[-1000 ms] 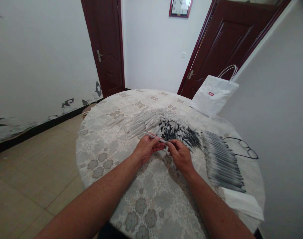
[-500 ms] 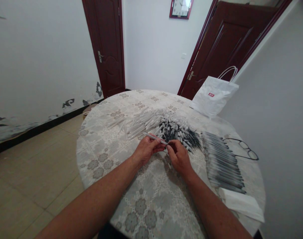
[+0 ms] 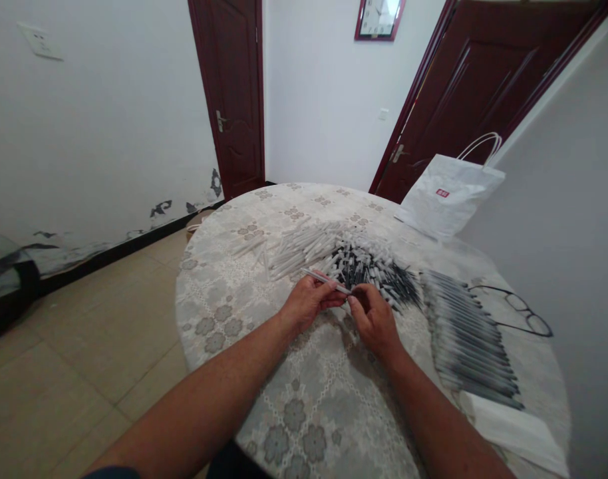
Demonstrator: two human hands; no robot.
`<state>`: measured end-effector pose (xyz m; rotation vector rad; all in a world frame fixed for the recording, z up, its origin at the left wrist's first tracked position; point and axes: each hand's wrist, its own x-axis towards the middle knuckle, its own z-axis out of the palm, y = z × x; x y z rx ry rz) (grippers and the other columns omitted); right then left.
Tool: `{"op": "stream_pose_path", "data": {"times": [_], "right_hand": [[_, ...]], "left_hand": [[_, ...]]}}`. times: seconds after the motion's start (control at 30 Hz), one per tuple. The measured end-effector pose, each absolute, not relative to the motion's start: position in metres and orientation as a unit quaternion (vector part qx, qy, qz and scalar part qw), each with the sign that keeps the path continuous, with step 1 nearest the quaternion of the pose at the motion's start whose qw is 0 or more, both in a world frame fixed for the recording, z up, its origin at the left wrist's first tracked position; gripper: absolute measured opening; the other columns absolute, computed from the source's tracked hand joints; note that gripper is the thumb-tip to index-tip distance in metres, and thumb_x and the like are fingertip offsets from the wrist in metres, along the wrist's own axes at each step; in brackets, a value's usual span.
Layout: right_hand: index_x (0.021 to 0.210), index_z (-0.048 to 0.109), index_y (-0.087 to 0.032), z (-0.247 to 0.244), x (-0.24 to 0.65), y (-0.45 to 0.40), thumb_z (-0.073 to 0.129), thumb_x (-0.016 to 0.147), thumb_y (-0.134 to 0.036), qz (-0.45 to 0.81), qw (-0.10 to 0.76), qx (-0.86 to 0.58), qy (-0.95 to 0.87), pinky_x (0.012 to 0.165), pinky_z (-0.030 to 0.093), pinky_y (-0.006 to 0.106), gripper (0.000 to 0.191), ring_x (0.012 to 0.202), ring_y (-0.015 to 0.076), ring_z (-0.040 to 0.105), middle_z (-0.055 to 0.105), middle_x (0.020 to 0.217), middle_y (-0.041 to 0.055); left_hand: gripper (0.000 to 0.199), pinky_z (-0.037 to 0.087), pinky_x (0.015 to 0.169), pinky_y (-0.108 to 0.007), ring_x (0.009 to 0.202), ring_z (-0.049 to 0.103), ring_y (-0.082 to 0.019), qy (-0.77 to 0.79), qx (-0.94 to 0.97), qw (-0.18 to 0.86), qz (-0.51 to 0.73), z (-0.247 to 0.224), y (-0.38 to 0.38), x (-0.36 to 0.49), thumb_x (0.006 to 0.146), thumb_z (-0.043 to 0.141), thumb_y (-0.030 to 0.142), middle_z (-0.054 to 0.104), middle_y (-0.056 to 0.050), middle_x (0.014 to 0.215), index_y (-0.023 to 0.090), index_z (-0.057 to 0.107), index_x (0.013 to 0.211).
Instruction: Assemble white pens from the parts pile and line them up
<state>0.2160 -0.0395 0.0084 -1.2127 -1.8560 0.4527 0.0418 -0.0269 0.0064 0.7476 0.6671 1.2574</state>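
My left hand [image 3: 306,303] is closed on a slim pale pen barrel [image 3: 314,274], which points up and to the left. At the barrel's right end, the fingers of my right hand [image 3: 375,321] pinch close; the small part between them is too hidden to make out. Just beyond my hands lies a heap of whitish pen barrels [image 3: 306,246]. Beside it on the right is a pile of dark and white pen pieces [image 3: 368,266]. A row of pens with dark ends [image 3: 476,336] lies side by side to the right of my right forearm.
A patterned cloth covers the round table [image 3: 294,372]. Black-framed glasses [image 3: 526,313] lie at the right, past the row of pens. Folded white paper [image 3: 513,426] is near the front right edge. A white paper bag [image 3: 451,196] stands at the back right.
The whole view has shifted, so the table and my hands appear slightly further right and lower. My grip on the pen barrel looks nearly the same.
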Motion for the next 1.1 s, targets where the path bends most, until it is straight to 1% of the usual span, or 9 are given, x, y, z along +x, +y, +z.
{"op": "stream_pose_path", "data": {"times": [0.1, 0.27, 0.33, 0.4, 0.5, 0.63, 0.87, 1.0, 1.1], "right_hand": [[0.094, 0.059, -0.022, 0.0079, 0.2163, -0.0383, 0.043, 0.098, -0.038, 0.162, 0.401, -0.481, -0.762, 0.070, 0.042, 0.030, 0.022, 0.074, 0.0190, 0.059, 0.065, 0.081, 0.0034], [0.075, 0.052, -0.023, 0.0050, 0.2177, -0.0367, 0.034, 0.102, -0.040, 0.202, 0.387, -0.480, -0.761, 0.064, 0.039, 0.028, 0.037, 0.064, 0.0167, 0.055, 0.059, 0.069, 0.0003], [0.081, 0.055, -0.023, 0.0048, 0.2180, -0.0372, 0.036, 0.102, -0.041, 0.215, 0.402, -0.482, -0.748, 0.064, 0.040, 0.028, 0.033, 0.065, 0.0171, 0.056, 0.060, 0.070, 0.0003], [0.095, 0.058, -0.022, 0.0054, 0.2182, -0.0378, 0.043, 0.099, -0.042, 0.216, 0.421, -0.478, -0.740, 0.067, 0.042, 0.028, 0.025, 0.070, 0.0182, 0.059, 0.064, 0.078, 0.0012], [0.107, 0.056, -0.021, 0.0067, 0.2184, -0.0382, 0.052, 0.094, -0.040, 0.202, 0.428, -0.472, -0.744, 0.071, 0.045, 0.029, 0.023, 0.076, 0.0192, 0.061, 0.066, 0.088, 0.0032], [0.100, 0.058, -0.022, 0.0084, 0.2185, -0.0385, 0.046, 0.098, -0.037, 0.184, 0.399, -0.479, -0.760, 0.071, 0.043, 0.029, 0.020, 0.076, 0.0189, 0.061, 0.066, 0.085, 0.0036], [0.082, 0.056, -0.022, 0.0120, 0.2178, -0.0394, 0.037, 0.102, -0.040, 0.195, 0.382, -0.480, -0.765, 0.067, 0.040, 0.027, 0.033, 0.070, 0.0162, 0.057, 0.061, 0.073, 0.0006], [0.077, 0.054, -0.022, 0.0122, 0.2166, -0.0391, 0.038, 0.101, -0.045, 0.248, 0.395, -0.484, -0.740, 0.062, 0.040, 0.025, 0.037, 0.063, 0.0146, 0.055, 0.059, 0.068, -0.0009], [0.073, 0.053, -0.022, 0.0114, 0.2158, -0.0376, 0.040, 0.099, -0.050, 0.335, 0.417, -0.478, -0.697, 0.056, 0.041, 0.024, 0.040, 0.058, 0.0138, 0.055, 0.058, 0.064, -0.0015]], "left_hand": [[0.032, 0.060, 0.074, -0.034, 0.077, 0.074, -0.020, 0.300, 0.337, 0.700, 0.554, 0.0063, -0.0271, 0.0416, 0.078, 0.080, 0.029, 0.075, -0.014, 0.093, 0.015, 0.054, 0.090], [0.031, 0.060, 0.075, -0.033, 0.077, 0.074, -0.020, 0.298, 0.344, 0.703, 0.547, 0.0067, -0.0286, 0.0424, 0.078, 0.080, 0.030, 0.075, -0.013, 0.094, 0.015, 0.054, 0.087], [0.032, 0.060, 0.075, -0.034, 0.078, 0.074, -0.020, 0.298, 0.342, 0.702, 0.549, 0.0067, -0.0286, 0.0425, 0.078, 0.079, 0.030, 0.075, -0.013, 0.094, 0.015, 0.054, 0.089], [0.032, 0.060, 0.076, -0.035, 0.079, 0.074, -0.021, 0.298, 0.340, 0.698, 0.556, 0.0061, -0.0281, 0.0421, 0.079, 0.079, 0.030, 0.075, -0.013, 0.094, 0.016, 0.053, 0.090], [0.032, 0.060, 0.077, -0.036, 0.080, 0.074, -0.021, 0.295, 0.341, 0.694, 0.561, 0.0045, -0.0265, 0.0409, 0.079, 0.078, 0.029, 0.075, -0.013, 0.095, 0.016, 0.052, 0.092], [0.030, 0.060, 0.080, -0.037, 0.082, 0.074, -0.021, 0.290, 0.354, 0.697, 0.552, 0.0025, -0.0250, 0.0397, 0.080, 0.077, 0.031, 0.075, -0.013, 0.096, 0.016, 0.054, 0.091], [0.027, 0.059, 0.081, -0.036, 0.081, 0.074, -0.019, 0.289, 0.376, 0.698, 0.537, -0.0004, -0.0231, 0.0396, 0.081, 0.076, 0.033, 0.075, -0.012, 0.094, 0.014, 0.059, 0.089], [0.029, 0.060, 0.080, -0.035, 0.081, 0.073, -0.019, 0.292, 0.372, 0.695, 0.541, 0.0013, -0.0234, 0.0397, 0.080, 0.078, 0.033, 0.075, -0.011, 0.093, 0.015, 0.058, 0.089], [0.031, 0.060, 0.079, -0.035, 0.081, 0.073, -0.019, 0.307, 0.377, 0.685, 0.543, 0.0047, -0.0245, 0.0397, 0.078, 0.079, 0.033, 0.075, -0.011, 0.090, 0.015, 0.057, 0.087]]}}
